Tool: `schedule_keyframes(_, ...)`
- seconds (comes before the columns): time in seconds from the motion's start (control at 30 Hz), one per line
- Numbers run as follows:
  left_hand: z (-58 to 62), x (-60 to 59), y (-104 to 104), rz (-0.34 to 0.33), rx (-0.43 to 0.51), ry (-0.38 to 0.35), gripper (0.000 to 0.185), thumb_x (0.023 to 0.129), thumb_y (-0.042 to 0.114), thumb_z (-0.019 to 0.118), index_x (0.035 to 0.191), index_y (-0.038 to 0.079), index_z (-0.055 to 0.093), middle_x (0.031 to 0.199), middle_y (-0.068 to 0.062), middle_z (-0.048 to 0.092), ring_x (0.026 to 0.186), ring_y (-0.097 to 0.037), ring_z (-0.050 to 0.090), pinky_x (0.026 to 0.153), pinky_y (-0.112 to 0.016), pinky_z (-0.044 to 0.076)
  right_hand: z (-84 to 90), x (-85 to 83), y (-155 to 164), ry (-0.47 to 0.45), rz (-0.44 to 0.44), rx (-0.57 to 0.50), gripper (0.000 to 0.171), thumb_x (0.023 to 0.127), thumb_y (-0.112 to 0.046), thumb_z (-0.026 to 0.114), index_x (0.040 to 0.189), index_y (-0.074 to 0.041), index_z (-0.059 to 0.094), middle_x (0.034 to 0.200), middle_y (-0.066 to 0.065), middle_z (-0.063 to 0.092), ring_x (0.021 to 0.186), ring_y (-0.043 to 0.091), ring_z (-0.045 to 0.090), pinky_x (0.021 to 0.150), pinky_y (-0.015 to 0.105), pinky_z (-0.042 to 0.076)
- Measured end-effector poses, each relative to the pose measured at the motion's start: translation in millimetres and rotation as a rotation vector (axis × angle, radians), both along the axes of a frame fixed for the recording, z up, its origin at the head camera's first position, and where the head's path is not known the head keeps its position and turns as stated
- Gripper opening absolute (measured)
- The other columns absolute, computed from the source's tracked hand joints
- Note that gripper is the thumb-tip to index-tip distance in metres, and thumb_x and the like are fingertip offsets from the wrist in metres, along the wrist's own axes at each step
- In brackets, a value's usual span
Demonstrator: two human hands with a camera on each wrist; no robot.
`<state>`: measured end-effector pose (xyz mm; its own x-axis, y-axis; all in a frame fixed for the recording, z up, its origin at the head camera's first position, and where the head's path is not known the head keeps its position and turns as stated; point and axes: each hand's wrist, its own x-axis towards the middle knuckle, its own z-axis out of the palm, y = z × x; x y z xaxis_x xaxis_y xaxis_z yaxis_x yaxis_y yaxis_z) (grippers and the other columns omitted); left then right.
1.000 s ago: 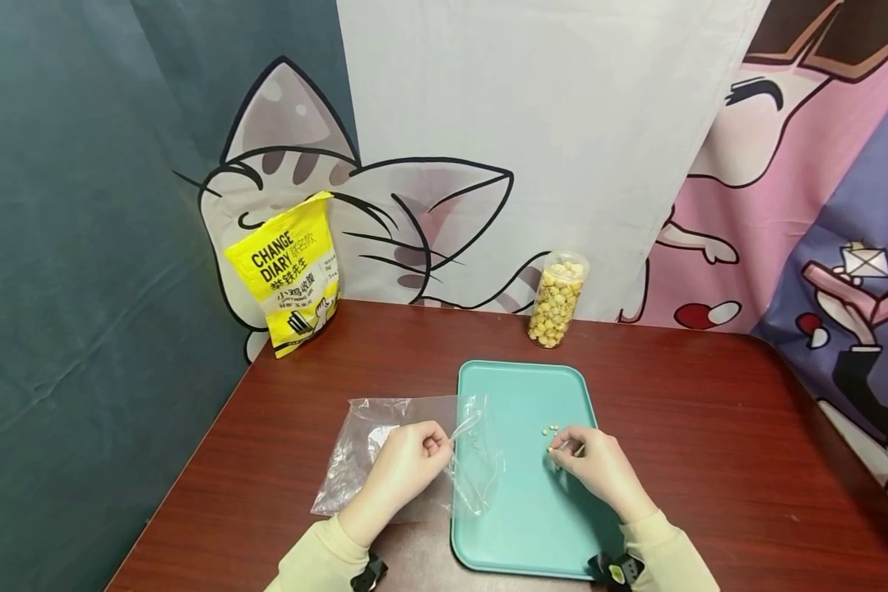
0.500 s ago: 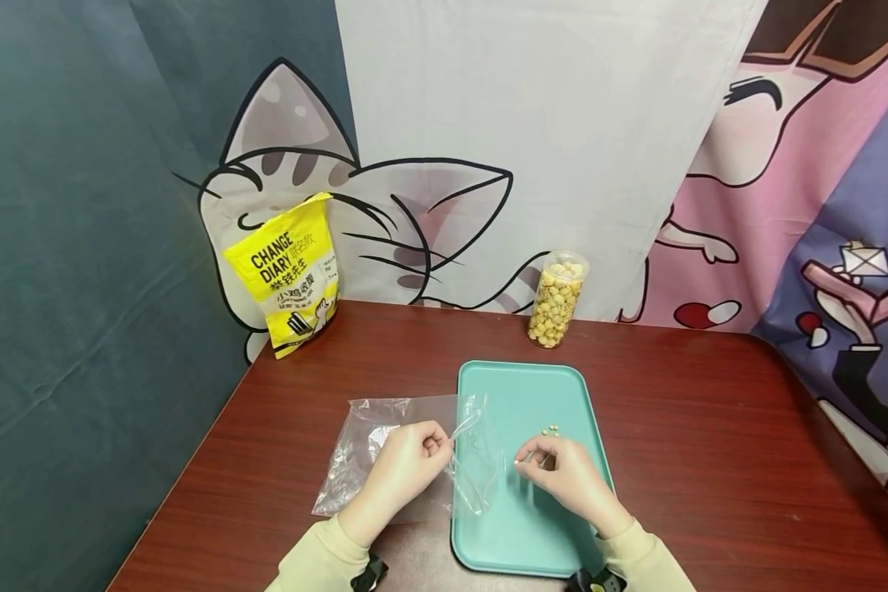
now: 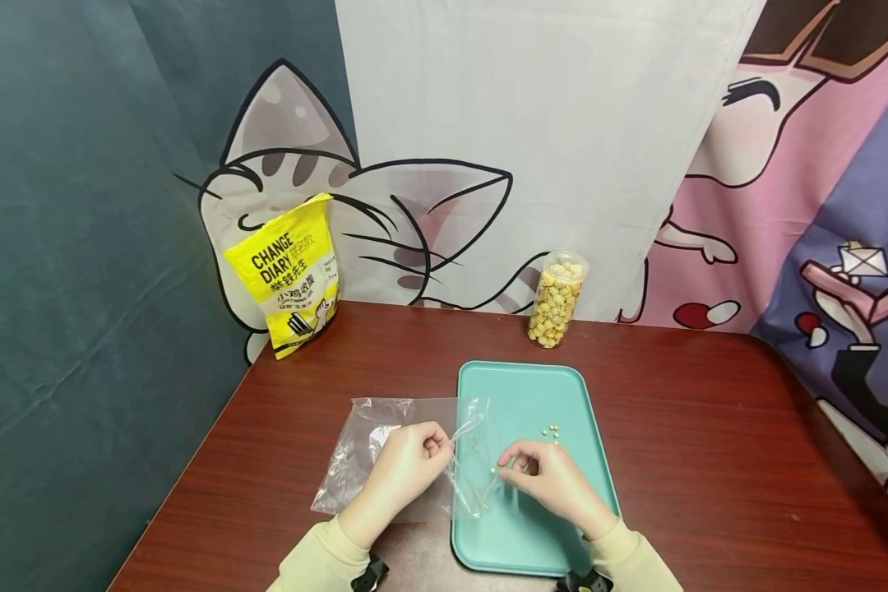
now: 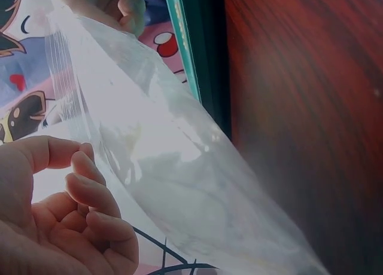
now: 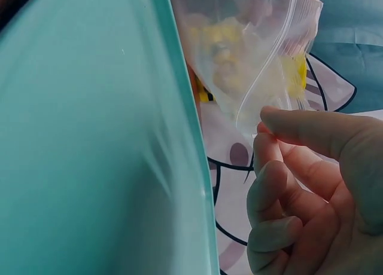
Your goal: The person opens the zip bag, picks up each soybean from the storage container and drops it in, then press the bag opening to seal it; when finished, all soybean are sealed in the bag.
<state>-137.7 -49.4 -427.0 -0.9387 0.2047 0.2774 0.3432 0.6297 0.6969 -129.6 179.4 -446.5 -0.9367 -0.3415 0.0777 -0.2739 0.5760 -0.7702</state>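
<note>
Left hand: the left hand pinches the upper lip of the clear plastic bag, holding its mouth open toward the tray
Right hand: the right hand has thumb and forefinger pressed together on one small yellow kernel, held right at the bag mouth, other fingers curled
Bag: lies flat on the dark red surface, just left of the teal tray, its open end overlapping the tray's left edge; a few pale bits show inside
Loose kernels: a small cluster sits on the tray, near the right hand
Background: a yellow pouch and a clear jar of yellow pieces stand at the far edge of the surface, well apart
</note>
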Motion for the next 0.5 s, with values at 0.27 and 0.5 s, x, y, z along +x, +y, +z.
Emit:
schedule_keyframes(0.27, -0.6, 0.5, -0.6, 0.0, 0.007, 0.0, 0.015, 0.077, 0.011, 0.062, 0.064, 0.018, 0.059, 0.054, 0.013, 0.044, 0.049, 0.002, 0.038, 0.048, -0.018, 0.035, -1.0, -0.5, 1.2, 0.004, -0.003, -0.024, 0.006, 0.083, -0.014, 0.071, 0.088, -0.012, 0.068, 0.064, -0.007, 0.054, 0.053, 0.001, 0.043, 0.05, 0.021, 0.039)
schedule_keyframes(0.5, -0.7, 1.0, -0.6, -0.002, 0.012, 0.0, 0.016, 0.078, 0.011, 0.063, 0.064, 0.017, 0.059, 0.054, 0.013, 0.044, 0.048, 0.003, 0.037, 0.048, -0.018, 0.035, 0.3, -1.2, 3.7, 0.007, -0.023, -0.031, 0.006, 0.083, -0.016, 0.071, 0.087, -0.013, 0.068, 0.065, -0.007, 0.054, 0.053, 0.002, 0.043, 0.05, 0.021, 0.038)
